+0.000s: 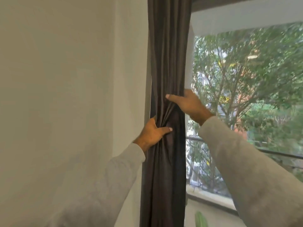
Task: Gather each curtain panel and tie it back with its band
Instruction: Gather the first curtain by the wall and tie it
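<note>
A dark grey curtain panel [168,63] hangs bunched into a narrow column between the wall and the window. My left hand [151,133] grips its left edge from the wall side, thumb pressed across the folds. My right hand [188,104] clasps the right edge a little higher, thumb lying over the front of the fabric. Between the two hands the cloth is pinched into tight creases. No tie-back band is visible; the fingers of both hands are hidden behind the curtain.
A plain white wall [65,95] fills the left half. To the right is a large window [246,95] with a dark railing [278,154] and trees outside. A green leaf [200,219] pokes up near the bottom edge by the sill.
</note>
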{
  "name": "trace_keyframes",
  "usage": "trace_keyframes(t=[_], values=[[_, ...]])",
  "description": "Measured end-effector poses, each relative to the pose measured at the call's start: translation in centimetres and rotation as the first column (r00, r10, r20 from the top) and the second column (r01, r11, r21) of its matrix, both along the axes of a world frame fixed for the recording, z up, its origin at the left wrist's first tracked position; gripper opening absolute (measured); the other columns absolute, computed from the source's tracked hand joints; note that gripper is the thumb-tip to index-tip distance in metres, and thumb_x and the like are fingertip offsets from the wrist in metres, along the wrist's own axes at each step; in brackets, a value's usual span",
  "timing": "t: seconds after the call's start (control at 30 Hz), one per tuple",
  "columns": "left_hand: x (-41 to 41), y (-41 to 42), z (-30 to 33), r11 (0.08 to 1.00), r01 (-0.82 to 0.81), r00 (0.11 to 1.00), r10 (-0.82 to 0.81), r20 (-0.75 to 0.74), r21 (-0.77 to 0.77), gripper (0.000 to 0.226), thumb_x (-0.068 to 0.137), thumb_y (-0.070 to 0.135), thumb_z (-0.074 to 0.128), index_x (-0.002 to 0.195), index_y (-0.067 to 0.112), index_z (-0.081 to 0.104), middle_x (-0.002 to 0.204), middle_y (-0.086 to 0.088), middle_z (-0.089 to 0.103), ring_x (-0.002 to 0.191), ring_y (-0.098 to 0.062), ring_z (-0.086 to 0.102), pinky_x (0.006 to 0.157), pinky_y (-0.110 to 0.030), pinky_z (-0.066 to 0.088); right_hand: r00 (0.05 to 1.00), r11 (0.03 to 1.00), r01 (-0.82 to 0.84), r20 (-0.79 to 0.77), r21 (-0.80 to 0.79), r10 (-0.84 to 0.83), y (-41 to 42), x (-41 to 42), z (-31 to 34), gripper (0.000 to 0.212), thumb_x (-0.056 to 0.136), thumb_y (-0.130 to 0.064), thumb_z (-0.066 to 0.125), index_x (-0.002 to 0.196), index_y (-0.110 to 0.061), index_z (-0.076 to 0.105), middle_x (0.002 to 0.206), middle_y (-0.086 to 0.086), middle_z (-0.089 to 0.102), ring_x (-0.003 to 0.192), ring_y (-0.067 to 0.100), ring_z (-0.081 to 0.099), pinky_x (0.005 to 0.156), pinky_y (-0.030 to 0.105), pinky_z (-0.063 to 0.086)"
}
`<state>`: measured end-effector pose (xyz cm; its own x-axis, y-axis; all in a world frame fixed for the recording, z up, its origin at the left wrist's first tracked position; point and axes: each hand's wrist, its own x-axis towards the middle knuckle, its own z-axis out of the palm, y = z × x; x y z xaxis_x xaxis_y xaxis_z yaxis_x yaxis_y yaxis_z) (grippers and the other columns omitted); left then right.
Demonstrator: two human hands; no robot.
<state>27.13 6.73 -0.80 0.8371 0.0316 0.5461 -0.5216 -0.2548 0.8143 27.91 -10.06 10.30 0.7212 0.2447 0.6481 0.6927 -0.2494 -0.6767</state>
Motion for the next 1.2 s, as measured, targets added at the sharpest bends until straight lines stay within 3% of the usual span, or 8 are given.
trace_keyframes(t=[0.17, 0.33, 0.6, 0.77, 0.9, 0.97, 1.03, 1.2], values=[[0.3, -0.8, -5.1, 0.999, -0.038, 0.998, 0.040, -0.040, 0.031, 0.051, 0.094, 0.017, 0.084, 0.142, 0.013, 0.067, 0.125, 0.001, 0.077, 0.114, -0.014, 0.074, 0.104, -0.030, 0.058, 0.993, 0.996, 0.087, 0.078, -0.038, -0.083, -1.0, 0.5, -8.0, 0.016, 0.103, -0.032, 0.070, 0.110, -0.019, 0.077, 0.089, -0.016, 0.073, 0.075, -0.013, 0.070, 0.065, 0.007, 0.053], [0.3, -1.8, -12.2, 0.989, -0.145, 0.987, 0.145, -0.068, 0.008, 0.059, 0.091, 0.040, 0.085, 0.142, 0.017, 0.066, 0.127, 0.006, 0.076, 0.116, -0.011, 0.073, 0.104, -0.031, 0.058, 0.987, 0.985, 0.161, -0.037, 0.055, -0.160, -2.1, 1.1, -14.1, 0.043, 0.101, -0.040, 0.070, 0.084, 0.000, 0.075, 0.074, 0.015, 0.075, 0.067, 0.024, 0.076, 0.058, 0.039, 0.060], [0.1, -5.1, -23.7, 0.981, -0.179, 0.962, 0.157, -0.224, -0.080, 0.040, 0.096, 0.006, 0.076, 0.120, 0.036, 0.066, 0.106, 0.021, 0.070, 0.098, -0.004, 0.070, 0.082, -0.008, 0.053, 0.967, 0.983, -0.002, -0.252, 0.186, 0.049, 0.8, -0.6, -19.7, 0.025, 0.107, -0.049, 0.055, 0.109, -0.031, 0.071, 0.091, -0.023, 0.077, 0.084, -0.016, 0.070, 0.071, 0.004, 0.053], [1.4, -3.9, -25.5, 0.982, -0.075, 0.967, 0.029, -0.254, -0.172, 0.049, 0.095, -0.007, 0.074, 0.122, 0.033, 0.066, 0.113, 0.013, 0.076, 0.103, 0.006, 0.073, 0.095, -0.020, 0.059, 0.984, 0.980, 0.104, -0.128, -0.168, -0.126, 0.3, 1.2, -24.9, 0.048, 0.100, -0.055, 0.065, 0.113, -0.010, 0.076, 0.098, 0.003, 0.080, 0.088, 0.012, 0.077, 0.082, 0.043, 0.065], [2.0, -3.0, -26.2, 0.945, 0.081, 0.933, -0.184, -0.310, -0.318, 0.074, 0.079, 0.006, 0.095, 0.143, 0.023, 0.061, 0.129, 0.002, 0.078, 0.120, -0.014, 0.074, 0.104, -0.030, 0.059, 0.952, 0.995, 0.023, -0.303, -0.093, -0.050, -0.4, 2.7, -24.6, 0.024, 0.100, -0.037, 0.073, 0.116, -0.020, 0.078, 0.106, -0.003, 0.081, 0.099, 0.013, 0.078, 0.098, 0.047, 0.061], [2.0, -3.0, -26.9, 0.952, 0.090, 0.909, -0.198, -0.367, -0.291, 0.082, 0.071, 0.010, 0.100, 0.142, 0.023, 0.061, 0.127, 0.006, 0.079, 0.119, -0.012, 0.074, 0.101, -0.028, 0.059, 0.906, 0.995, -0.092, -0.418, -0.037, 0.068, -0.8, 3.2, -23.9, 0.023, 0.093, -0.037, 0.081, 0.114, -0.029, 0.075, 0.111, -0.004, 0.080, 0.105, 0.014, 0.077, 0.107, 0.048, 0.057], [2.2, -2.8, -27.9, 0.958, 0.100, 0.873, -0.214, -0.438, -0.268, 0.083, 0.065, 0.016, 0.104, 0.138, 0.017, 0.066, 0.122, 0.005, 0.080, 0.114, -0.014, 0.076, 0.103, -0.035, 0.061, 0.788, 0.957, -0.263, -0.545, 0.122, 0.286, -1.8, 3.4, -23.5, 0.060, 0.077, -0.057, 0.089, 0.124, -0.023, 0.073, 0.125, 0.003, 0.077, 0.119, 0.021, 0.073, 0.114, 0.046, 0.051], [2.7, -1.6, -30.1, 0.950, 0.132, 0.759, -0.280, -0.588, -0.282, 0.106, 0.047, 0.028, 0.107, 0.142, 0.010, 0.063, 0.127, -0.005, 0.078, 0.117, -0.025, 0.075, 0.109, -0.043, 0.058, 0.460, 0.729, -0.304, -0.576, 0.614, 0.676, -4.3, 4.5, -25.1, 0.106, 0.089, -0.086, 0.049, 0.152, 0.000, 0.052, 0.151, 0.027, 0.048, 0.141, 0.043, 0.044, 0.128, 0.061, 0.023]])
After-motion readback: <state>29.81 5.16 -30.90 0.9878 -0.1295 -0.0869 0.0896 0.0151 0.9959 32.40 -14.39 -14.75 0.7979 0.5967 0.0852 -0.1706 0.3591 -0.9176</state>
